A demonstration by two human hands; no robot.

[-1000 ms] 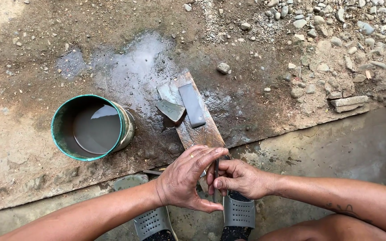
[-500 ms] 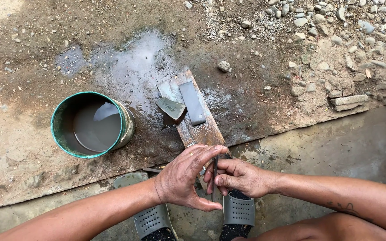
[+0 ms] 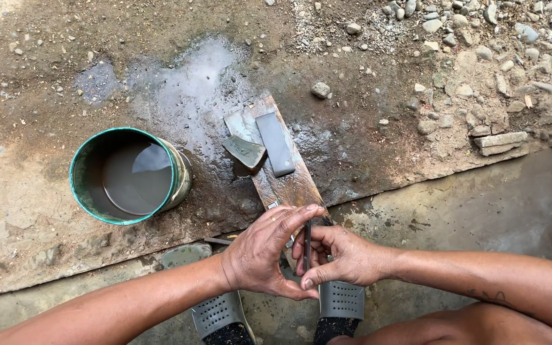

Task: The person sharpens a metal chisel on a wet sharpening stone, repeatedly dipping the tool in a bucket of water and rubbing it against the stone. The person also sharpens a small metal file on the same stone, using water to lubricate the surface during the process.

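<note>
While right hand (image 3: 346, 255) fingers pinch thin dark blade (image 3: 306, 246), seemingly upright, left hand (image 3: 260, 252) fingertips touch it.

Bare dirt ground (image 3: 46, 211) in daylight, wet patch (image 3: 186, 83), loose stones (image 3: 480, 70) upper right

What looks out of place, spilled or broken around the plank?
Water is spilled across the dirt beyond the wooden plank. A broken grey stone piece lies askew, overhanging the plank's left edge beside the whole grey stone. The green bucket stands upright, holding murky water.
</note>
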